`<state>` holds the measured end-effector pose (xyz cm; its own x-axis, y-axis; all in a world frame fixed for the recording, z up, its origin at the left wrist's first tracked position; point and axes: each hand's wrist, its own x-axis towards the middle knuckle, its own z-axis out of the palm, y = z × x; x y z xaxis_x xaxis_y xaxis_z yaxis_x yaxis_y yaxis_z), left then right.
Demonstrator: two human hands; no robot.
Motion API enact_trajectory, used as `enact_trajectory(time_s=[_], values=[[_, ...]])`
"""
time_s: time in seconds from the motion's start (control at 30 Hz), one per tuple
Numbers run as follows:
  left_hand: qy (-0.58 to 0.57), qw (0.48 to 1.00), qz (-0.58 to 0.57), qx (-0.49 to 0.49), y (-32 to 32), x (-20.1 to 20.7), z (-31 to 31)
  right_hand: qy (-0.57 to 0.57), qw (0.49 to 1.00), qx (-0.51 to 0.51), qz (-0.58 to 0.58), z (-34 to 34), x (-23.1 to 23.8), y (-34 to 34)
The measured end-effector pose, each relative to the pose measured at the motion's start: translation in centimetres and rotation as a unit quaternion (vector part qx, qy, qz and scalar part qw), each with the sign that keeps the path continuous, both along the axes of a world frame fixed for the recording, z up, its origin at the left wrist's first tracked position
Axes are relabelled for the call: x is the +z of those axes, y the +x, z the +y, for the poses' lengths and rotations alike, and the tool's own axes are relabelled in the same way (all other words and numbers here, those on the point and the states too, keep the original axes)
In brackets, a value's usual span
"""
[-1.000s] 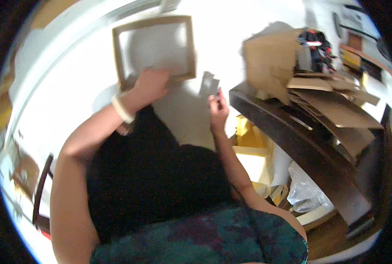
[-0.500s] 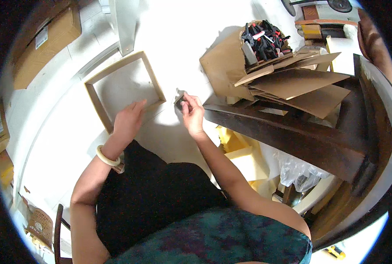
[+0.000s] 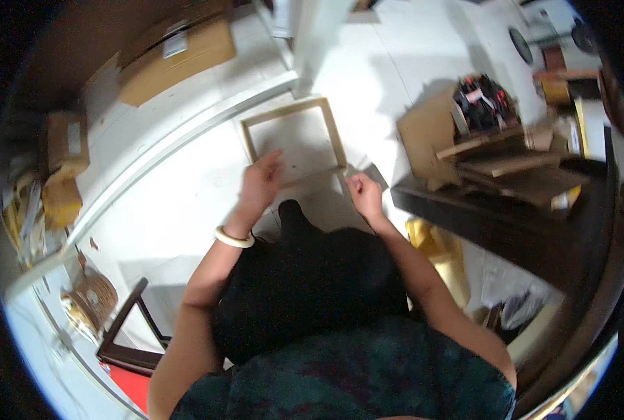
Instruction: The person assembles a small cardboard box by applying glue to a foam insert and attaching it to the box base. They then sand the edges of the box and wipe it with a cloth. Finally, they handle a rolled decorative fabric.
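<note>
A shallow rectangular frame with thin tan sides [image 3: 334,133] lies on the white floor in front of me. My left hand [image 3: 261,180] is over its near left corner, which it hides; the fingers are slightly blurred but look stretched out and apart. There is a pale bangle [image 3: 234,238] on that wrist. Close by the near right corner is my right hand [image 3: 365,196], its fingers pinched together. Whatever lies between those fingertips is too small and blurred to make out. Below the hands, dark cloth [image 3: 312,280] covers my lap.
To the right, a cardboard box [image 3: 431,133] holds black and red items [image 3: 483,101], with flat cardboard pieces [image 3: 515,161] beside it. A dark wooden beam [image 3: 480,220] runs below them. A raised white ledge [image 3: 186,140] crosses the left, with a carton [image 3: 179,59] beyond.
The whole view has swung, so everything sits farther right. My right hand is now closer to the frame's near right corner. The small dark piece at its fingertips no longer shows clearly.
</note>
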<state>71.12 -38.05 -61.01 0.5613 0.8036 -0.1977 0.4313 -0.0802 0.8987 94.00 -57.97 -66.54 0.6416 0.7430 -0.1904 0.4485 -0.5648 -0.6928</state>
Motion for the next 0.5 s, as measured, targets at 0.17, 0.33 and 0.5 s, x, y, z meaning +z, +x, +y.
enact_trajectory(time_s=[0.17,0.33,0.5], values=[[0.109,0.988,0.106,0.039,-5.3,-1.1,0.4,0.023,0.980,0.147,-0.135,-3.8,-5.2,1.3],[0.211,0.976,0.048,0.002,-6.6,-1.8,1.3,-0.209,0.967,0.137,0.046,-5.7,-0.9,-0.4],[0.112,0.992,0.012,0.063,-7.3,-2.7,2.4,-0.247,0.954,0.163,0.037,-12.4,-1.8,-2.1]])
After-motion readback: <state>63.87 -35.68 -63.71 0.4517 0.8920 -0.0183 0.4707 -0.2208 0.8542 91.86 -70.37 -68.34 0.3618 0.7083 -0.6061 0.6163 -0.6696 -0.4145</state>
